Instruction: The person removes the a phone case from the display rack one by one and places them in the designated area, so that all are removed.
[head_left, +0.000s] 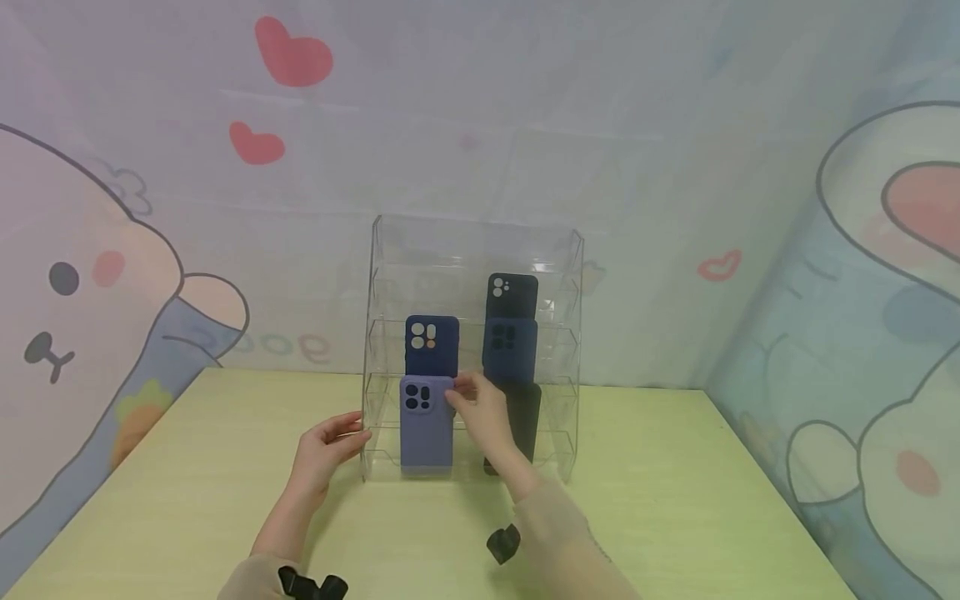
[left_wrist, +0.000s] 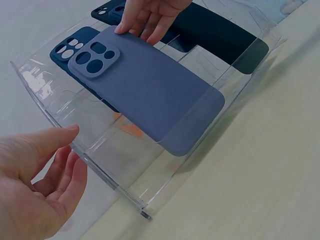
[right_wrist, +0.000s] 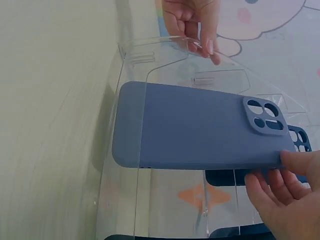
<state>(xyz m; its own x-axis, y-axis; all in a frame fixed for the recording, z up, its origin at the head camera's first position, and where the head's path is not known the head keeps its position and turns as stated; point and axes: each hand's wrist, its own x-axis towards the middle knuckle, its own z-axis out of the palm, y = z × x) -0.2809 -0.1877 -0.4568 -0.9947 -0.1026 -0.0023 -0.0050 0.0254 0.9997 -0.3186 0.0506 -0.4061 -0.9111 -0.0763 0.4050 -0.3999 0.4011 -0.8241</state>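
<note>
A clear tiered display rack (head_left: 471,242) stands on the table with phone cases in it. The lavender phone case (head_left: 426,429) stands upright in the lowest front tier, its foot behind the clear lip. My right hand (head_left: 483,408) pinches its upper right edge, thumb on the back face and fingers behind, as the right wrist view shows (right_wrist: 287,192). At the rack's left side, my left hand (head_left: 322,454) holds the side panel's edge between thumb and fingers (left_wrist: 37,185). A navy phone case (head_left: 432,343) stands one tier behind the lavender one.
To the right in the rack, a black phone case (head_left: 525,417), a dark blue case (head_left: 510,350) and another dark case (head_left: 522,293) stand in rising tiers, the lowest partly behind my right hand. The pale yellow table (head_left: 660,483) meets a printed cloth backdrop (head_left: 645,167).
</note>
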